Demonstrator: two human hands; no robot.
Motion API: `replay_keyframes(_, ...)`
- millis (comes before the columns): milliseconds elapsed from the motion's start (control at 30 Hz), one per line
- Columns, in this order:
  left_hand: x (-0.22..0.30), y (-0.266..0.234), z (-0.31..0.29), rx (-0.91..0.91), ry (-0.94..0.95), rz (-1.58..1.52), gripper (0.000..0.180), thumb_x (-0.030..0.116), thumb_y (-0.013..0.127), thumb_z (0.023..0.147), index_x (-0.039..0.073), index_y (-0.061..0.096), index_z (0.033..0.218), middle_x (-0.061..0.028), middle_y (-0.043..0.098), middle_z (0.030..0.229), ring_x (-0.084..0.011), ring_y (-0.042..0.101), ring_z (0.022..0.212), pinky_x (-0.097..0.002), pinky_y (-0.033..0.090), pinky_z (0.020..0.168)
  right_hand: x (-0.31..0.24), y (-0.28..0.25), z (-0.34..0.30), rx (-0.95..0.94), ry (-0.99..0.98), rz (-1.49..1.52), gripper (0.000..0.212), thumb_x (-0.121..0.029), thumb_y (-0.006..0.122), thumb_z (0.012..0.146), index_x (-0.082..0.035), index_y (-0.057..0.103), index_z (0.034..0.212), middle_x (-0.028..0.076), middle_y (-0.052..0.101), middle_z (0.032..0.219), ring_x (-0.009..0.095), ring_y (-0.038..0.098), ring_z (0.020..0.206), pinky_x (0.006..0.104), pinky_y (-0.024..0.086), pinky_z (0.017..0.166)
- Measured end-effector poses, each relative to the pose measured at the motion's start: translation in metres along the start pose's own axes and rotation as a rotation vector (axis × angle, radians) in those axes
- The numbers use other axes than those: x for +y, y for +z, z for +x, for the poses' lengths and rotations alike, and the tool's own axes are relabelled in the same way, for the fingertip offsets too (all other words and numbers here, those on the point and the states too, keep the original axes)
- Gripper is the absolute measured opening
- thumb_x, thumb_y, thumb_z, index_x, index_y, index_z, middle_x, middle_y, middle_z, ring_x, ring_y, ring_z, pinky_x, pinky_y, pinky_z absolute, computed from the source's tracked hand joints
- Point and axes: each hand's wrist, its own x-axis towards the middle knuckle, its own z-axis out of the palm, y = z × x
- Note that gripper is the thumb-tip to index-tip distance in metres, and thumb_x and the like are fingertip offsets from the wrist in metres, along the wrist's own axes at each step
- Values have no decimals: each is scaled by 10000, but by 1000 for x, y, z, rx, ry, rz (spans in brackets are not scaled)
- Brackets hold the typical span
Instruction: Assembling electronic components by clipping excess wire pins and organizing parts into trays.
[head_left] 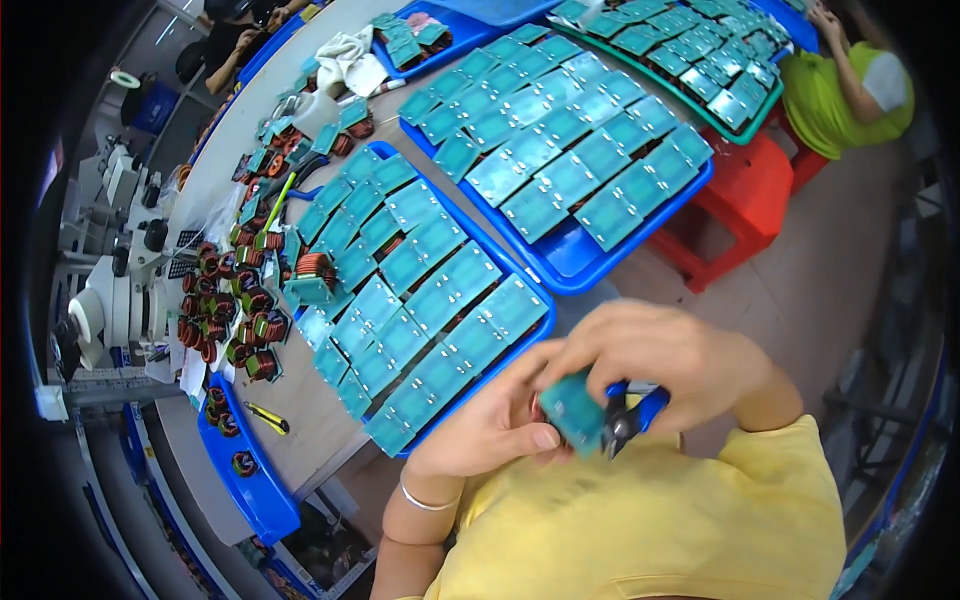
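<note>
Cradling a green circuit board (575,405) at five o'clock in the view, the left hand (500,422) clamps fingers and thumb around its edge, apparently to steady it. The right hand (665,350) closes on blue-handled cutters (621,428), tips toward seven o'clock, probably tucked low to free the fingertips bunched near the board; blur hides whether those touch it.

Around the held board as dial centre, a small blue tray (262,500) at nine o'clock holds a few wound coils (244,463). At ten, a broad blue tray (549,312) carries close rows of boards (440,280), seemingly laid flat to save room. At eleven, a distant blue tray (463,40) holds more. At twelve, another broad tray (575,262) bears similar rows, its near corner bare; at one, a green tray (762,122) is packed with boards.
</note>
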Motion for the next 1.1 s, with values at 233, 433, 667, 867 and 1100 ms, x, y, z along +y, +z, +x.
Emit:
replay_keyframes(233,45,-54,-32,865,520,882,506,51,706,696,42,513,1163,-67,534,1120,-132,534,841,-224,456,621,28,-22,15,133,231,-639,347,6,685,564,-61,476,832,93,603,1062,286,548,967,370,403,798)
replay_keyframes(433,70,-114,-32,1316,369,1872,604,214,750,692,39,459,1191,-143,487,1145,-327,450,1032,-412,368,897,53,-22,18,26,298,-656,357,27,661,558,-50,475,852,72,589,1076,250,537,993,348,383,791)
replay_keyframes(667,75,-138,-30,1411,368,1894,550,83,748,648,88,523,1150,-136,514,1080,-325,463,1014,-399,383,887,56,-28,16,-24,328,-625,482,5,700,591,-56,519,1034,70,576,1067,228,531,1026,341,374,820)
replay_keyframes(867,69,-126,-33,1198,554,1494,517,-8,728,637,76,556,1117,-94,545,1033,-233,540,974,-328,430,828,35,-25,22,134,227,-647,334,4,686,595,-48,498,865,84,601,1049,256,558,991,328,418,752)
replay_keyframes(1100,63,-52,-24,512,452,829,578,73,772,621,40,546,1153,-58,557,1138,-175,511,1073,-305,391,913,13,6,42,386,598,484,253,-104,604,829,23,564,1045,18,608,819,50,535,627,201,442,561)
